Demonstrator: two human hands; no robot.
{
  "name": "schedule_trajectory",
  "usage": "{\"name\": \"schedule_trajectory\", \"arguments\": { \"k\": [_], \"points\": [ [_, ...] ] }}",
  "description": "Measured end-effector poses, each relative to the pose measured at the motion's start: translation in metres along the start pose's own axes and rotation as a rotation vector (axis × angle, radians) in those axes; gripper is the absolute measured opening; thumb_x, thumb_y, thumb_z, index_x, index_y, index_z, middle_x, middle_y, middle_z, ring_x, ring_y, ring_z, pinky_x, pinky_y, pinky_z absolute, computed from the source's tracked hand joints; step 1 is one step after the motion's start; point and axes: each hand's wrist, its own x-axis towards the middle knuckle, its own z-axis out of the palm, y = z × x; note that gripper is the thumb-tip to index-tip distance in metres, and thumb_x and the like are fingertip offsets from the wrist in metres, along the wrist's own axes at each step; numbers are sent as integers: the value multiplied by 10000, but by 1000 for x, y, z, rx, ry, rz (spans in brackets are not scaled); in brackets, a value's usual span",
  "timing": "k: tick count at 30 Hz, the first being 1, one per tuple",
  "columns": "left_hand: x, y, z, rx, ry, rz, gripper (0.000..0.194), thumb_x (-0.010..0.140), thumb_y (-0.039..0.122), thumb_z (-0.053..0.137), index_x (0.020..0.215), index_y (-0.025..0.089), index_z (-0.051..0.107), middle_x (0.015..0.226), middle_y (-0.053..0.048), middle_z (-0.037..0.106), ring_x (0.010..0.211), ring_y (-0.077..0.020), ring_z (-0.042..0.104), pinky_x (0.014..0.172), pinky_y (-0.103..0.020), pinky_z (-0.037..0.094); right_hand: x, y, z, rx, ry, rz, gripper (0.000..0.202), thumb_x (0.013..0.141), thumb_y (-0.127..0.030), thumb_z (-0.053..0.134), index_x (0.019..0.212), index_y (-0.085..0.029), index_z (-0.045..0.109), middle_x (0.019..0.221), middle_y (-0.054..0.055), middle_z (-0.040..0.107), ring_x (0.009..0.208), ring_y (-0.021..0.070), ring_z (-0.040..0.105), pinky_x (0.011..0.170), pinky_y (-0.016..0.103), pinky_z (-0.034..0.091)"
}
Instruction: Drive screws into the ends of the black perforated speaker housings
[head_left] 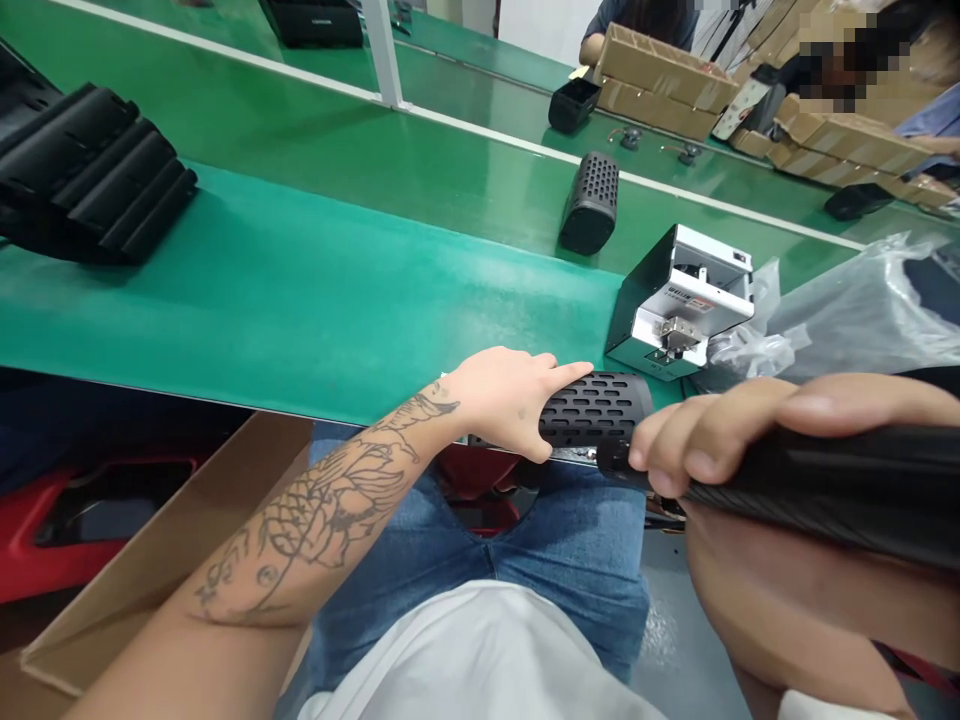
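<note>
Near the front edge of the green table lies a black slotted housing [600,408] on its side. My left hand [517,400] is wrapped over its left part, thumb toward me and fingers on the far side. My right hand [739,435] is closed around a thick black cylindrical tool [847,480] in the right foreground. The tool's narrow tip is at the housing's right end, close to the table edge; whether it touches the housing is unclear. Just behind stands a silver and black machine [686,300] with a small metal mechanism on its front.
Black housings [97,175] are stacked at the left. Another slotted housing [591,205] stands on the green conveyor [465,185]. Plastic bags [862,310] lie at the right, a cardboard box [172,540] below left. Cartons [664,80] and people are across the table.
</note>
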Motion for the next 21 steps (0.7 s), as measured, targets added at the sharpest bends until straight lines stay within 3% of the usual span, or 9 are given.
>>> {"name": "schedule_trajectory", "arguments": {
  "k": [2, 7, 15, 19, 21],
  "points": [
    [-1, 0, -1, -4, 6, 0, 1133, 729, 664, 733, 1715, 378, 251, 1367, -78, 691, 1084, -337, 729, 849, -406, 578, 8, 6, 7, 6, -48, -29, 277, 1005, -527, 688, 1043, -278, 805, 724, 44, 695, 585, 265, 683, 589, 489, 620],
    [-2, 1, -3, -11, 4, 9, 1123, 720, 658, 724, 1708, 350, 287, 1351, -89, 698, 1079, -343, 729, 834, -408, 583, 27, 37, -5, 94, -142, -178, 381, 935, -550, 781, 1128, -222, 804, 729, 56, 700, 523, 251, 666, 525, 456, 602],
    [-1, 0, -3, -34, -1, 7, 1110, 720, 646, 726, 1700, 353, 297, 1362, -95, 692, 1084, -339, 725, 845, -405, 576, 25, 41, 5, 101, -74, -99, 394, 972, -606, 711, 1005, -225, 803, 706, 47, 671, 520, 222, 655, 542, 432, 601],
    [0, -1, -1, -41, -5, 14, 1124, 713, 656, 726, 1702, 346, 292, 1355, -96, 693, 1070, -335, 725, 838, -400, 571, 28, 46, 2, 74, -214, -116, 289, 1058, -484, 622, 1036, -264, 810, 712, 39, 689, 524, 226, 675, 521, 422, 612],
    [0, -2, 0, -41, -10, 12, 1130, 713, 660, 730, 1704, 356, 280, 1353, -93, 693, 1066, -333, 724, 840, -400, 569, 27, 47, 3, 90, -225, -120, 249, 1067, -416, 623, 1019, -258, 809, 706, 30, 688, 511, 212, 668, 499, 394, 602]
  ]
}}
